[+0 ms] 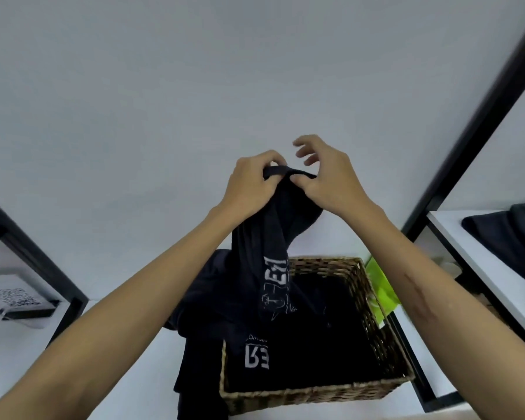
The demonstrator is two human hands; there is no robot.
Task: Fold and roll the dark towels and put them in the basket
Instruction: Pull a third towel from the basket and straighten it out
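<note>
Both hands are raised above a woven basket (pixel 373 295) on a white table (pixel 128 368), holding up a dark towel (pixel 267 234) by its top edge; the left hand (pixel 252 183) grips the bunched hem, the right hand (pixel 328 177) pinches it with thumb and forefinger, other fingers spread. More dark towels (pixel 309 353) lie in the basket and drape over its left rim

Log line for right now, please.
left hand: grips dark towel top | right hand: pinches same edge | towel hangs over basket | unfolded
</note>
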